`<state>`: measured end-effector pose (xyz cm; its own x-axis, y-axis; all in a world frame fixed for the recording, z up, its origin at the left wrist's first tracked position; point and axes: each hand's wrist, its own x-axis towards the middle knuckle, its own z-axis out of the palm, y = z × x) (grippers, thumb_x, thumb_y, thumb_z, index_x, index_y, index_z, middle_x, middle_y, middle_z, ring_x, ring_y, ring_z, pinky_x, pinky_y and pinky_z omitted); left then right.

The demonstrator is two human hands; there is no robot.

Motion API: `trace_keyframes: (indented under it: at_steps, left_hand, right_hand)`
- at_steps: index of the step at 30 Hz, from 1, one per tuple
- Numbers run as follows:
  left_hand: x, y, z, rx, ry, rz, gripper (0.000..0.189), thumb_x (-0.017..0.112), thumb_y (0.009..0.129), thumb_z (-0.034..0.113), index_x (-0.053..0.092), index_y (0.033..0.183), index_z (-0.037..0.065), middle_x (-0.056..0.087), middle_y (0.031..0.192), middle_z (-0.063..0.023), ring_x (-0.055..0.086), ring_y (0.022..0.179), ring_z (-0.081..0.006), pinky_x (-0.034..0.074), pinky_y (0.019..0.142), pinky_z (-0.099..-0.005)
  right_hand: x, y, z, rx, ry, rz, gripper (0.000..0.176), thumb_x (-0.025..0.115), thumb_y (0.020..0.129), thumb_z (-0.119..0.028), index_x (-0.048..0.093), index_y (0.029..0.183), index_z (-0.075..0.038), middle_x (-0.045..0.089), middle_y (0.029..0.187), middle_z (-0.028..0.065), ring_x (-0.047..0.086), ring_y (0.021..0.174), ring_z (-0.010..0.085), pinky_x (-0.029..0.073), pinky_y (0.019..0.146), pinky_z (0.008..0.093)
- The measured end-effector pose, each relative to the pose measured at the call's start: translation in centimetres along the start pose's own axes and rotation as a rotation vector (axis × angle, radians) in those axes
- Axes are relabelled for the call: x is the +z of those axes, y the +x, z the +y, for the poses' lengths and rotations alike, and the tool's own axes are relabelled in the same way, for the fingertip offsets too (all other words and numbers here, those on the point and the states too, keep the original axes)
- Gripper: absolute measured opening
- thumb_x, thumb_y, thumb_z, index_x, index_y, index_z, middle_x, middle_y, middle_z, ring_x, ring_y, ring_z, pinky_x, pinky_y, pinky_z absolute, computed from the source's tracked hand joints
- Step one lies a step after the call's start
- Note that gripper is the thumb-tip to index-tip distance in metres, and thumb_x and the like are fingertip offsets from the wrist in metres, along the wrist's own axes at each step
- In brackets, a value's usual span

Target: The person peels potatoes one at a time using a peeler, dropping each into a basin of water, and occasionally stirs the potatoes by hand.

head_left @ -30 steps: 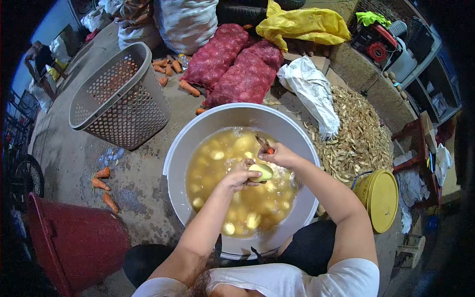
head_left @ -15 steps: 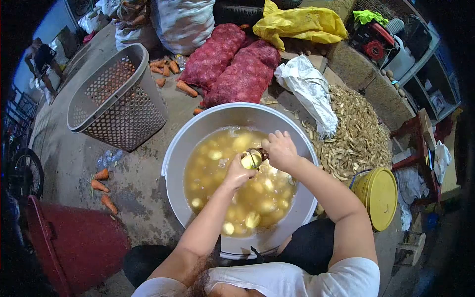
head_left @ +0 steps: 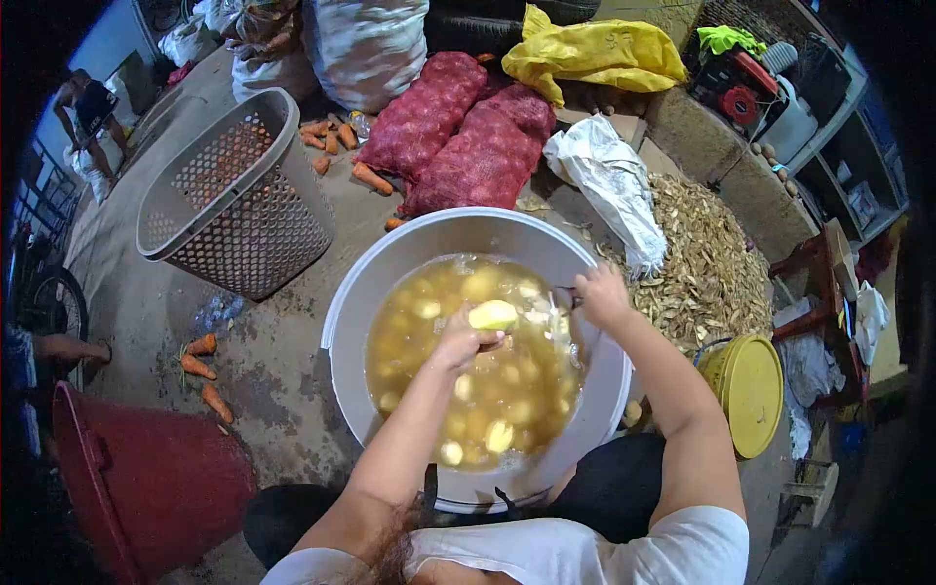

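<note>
My left hand (head_left: pixel 460 341) is wrapped round a peeled pale-yellow potato (head_left: pixel 494 315), holding it above the tub. Off to its right, my right hand (head_left: pixel 604 295) grips a dark peeler (head_left: pixel 567 295), apart from the potato and partly blurred. Beneath both hands stands a large grey tub (head_left: pixel 343 292) of cloudy yellowish water. Several peeled potatoes, such as one potato (head_left: pixel 499 436), float or lie in it.
Around the tub are a perforated basket (head_left: pixel 249 229), red mesh sacks (head_left: pixel 478 156), a peelings heap (head_left: pixel 697 263), a yellow lidded bucket (head_left: pixel 754 395) and a red tub (head_left: pixel 156 478). Loose carrots (head_left: pixel 198 366) lie on the floor. A person (head_left: pixel 90 117) stands far left; another person's leg (head_left: pixel 73 348) shows nearer.
My right hand has pulled the peeler away from the potato, to the right. The potato stays in my left hand, turned to show more pale flesh. A leg has appeared at the left.
</note>
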<state>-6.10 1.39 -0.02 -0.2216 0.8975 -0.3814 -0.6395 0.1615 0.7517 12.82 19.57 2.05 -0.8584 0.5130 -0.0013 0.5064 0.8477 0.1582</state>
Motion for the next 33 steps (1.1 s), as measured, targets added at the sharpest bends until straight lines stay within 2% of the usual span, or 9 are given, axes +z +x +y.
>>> trace_keyframes:
  at_steps: [2,4,11,19,22,25,27,31,33]
  left_hand:
    - [-1.1,0.4,0.3,-0.003,-0.007,-0.002,0.046,0.055,0.069,-0.014,0.038,0.109,-0.001,0.054,0.101,-0.0173,0.060,0.087,-0.0246,0.053,0.064,-0.0291]
    - [-1.4,0.4,0.1,-0.016,-0.042,-0.001,0.049,0.054,0.072,-0.010,0.036,0.116,0.001,0.052,0.107,-0.0169,0.058,0.093,-0.0269,0.054,0.069,-0.0299]
    - [-1.5,0.8,-0.3,-0.129,-0.282,-0.090,0.056,0.052,0.072,-0.008,0.032,0.122,0.003,0.049,0.112,-0.0156,0.057,0.095,-0.0286,0.053,0.073,-0.0322]
    - [0.1,0.6,-1.1,-0.051,0.015,-0.068,0.065,0.048,0.069,-0.015,0.027,0.127,0.005,0.047,0.113,-0.0151,0.058,0.092,-0.0262,0.054,0.068,-0.0292]
    - [0.5,0.2,-0.7,0.011,0.055,-0.108,0.067,0.049,0.069,-0.017,0.027,0.128,0.005,0.047,0.112,-0.0152,0.059,0.091,-0.0248,0.054,0.068,-0.0291]
    - [0.3,0.2,-0.6,-0.023,0.050,-0.111,0.065,0.050,0.070,-0.016,0.028,0.128,0.005,0.049,0.111,-0.0159,0.059,0.090,-0.0245,0.054,0.067,-0.0288]
    - [0.1,0.2,-0.6,-0.053,0.014,-0.118,0.062,0.049,0.071,-0.014,0.030,0.127,0.005,0.049,0.110,-0.0159,0.058,0.091,-0.0250,0.054,0.067,-0.0289]
    - [0.1,0.0,-0.4,-0.123,-0.062,-0.171,0.056,0.050,0.074,-0.009,0.034,0.126,0.005,0.050,0.111,-0.0160,0.057,0.093,-0.0274,0.052,0.071,-0.0327]
    - [0.0,-0.4,0.4,-0.119,-0.103,-0.183,0.053,0.050,0.076,-0.005,0.034,0.125,0.005,0.049,0.113,-0.0163,0.057,0.094,-0.0287,0.051,0.074,-0.0353]
  right_hand:
    - [0.4,0.2,0.4,0.117,-0.017,0.014,0.019,0.061,0.064,-0.017,0.057,0.080,-0.008,0.055,0.085,0.0098,0.050,0.088,0.0264,0.037,0.076,0.0400]
    - [-0.3,0.7,-0.3,0.116,0.018,0.044,0.018,0.060,0.064,-0.016,0.057,0.080,-0.008,0.055,0.085,0.0100,0.050,0.088,0.0265,0.037,0.076,0.0395]
    - [-2.6,2.3,-3.7,0.045,0.062,0.079,0.017,0.056,0.065,-0.011,0.058,0.081,-0.008,0.055,0.084,0.0104,0.049,0.090,0.0260,0.035,0.077,0.0393]
    - [-5.4,2.8,-7.0,-0.064,0.051,-0.001,0.017,0.055,0.066,-0.011,0.058,0.083,-0.009,0.054,0.085,0.0097,0.048,0.090,0.0247,0.034,0.079,0.0391]
    - [-4.6,2.7,-7.1,-0.132,0.075,0.128,0.011,0.054,0.064,-0.008,0.056,0.075,-0.008,0.052,0.078,0.0098,0.049,0.084,0.0263,0.036,0.075,0.0405]
    - [-4.6,2.6,-7.2,-0.133,0.056,0.119,0.009,0.054,0.065,-0.009,0.055,0.074,-0.008,0.052,0.077,0.0094,0.049,0.084,0.0258,0.036,0.075,0.0403]
    - [-5.2,2.5,-7.2,-0.110,0.035,-0.032,0.014,0.052,0.070,-0.010,0.058,0.083,-0.010,0.054,0.087,0.0082,0.048,0.091,0.0233,0.034,0.080,0.0385]
    - [-3.3,2.2,-5.1,-0.094,0.019,-0.033,0.014,0.052,0.071,-0.011,0.058,0.084,-0.011,0.054,0.088,0.0082,0.048,0.091,0.0232,0.034,0.081,0.0385]
    - [-1.4,1.7,-2.9,-0.069,-0.082,0.044,0.014,0.054,0.071,-0.014,0.058,0.084,-0.011,0.054,0.087,0.0089,0.048,0.091,0.0236,0.034,0.081,0.0387]
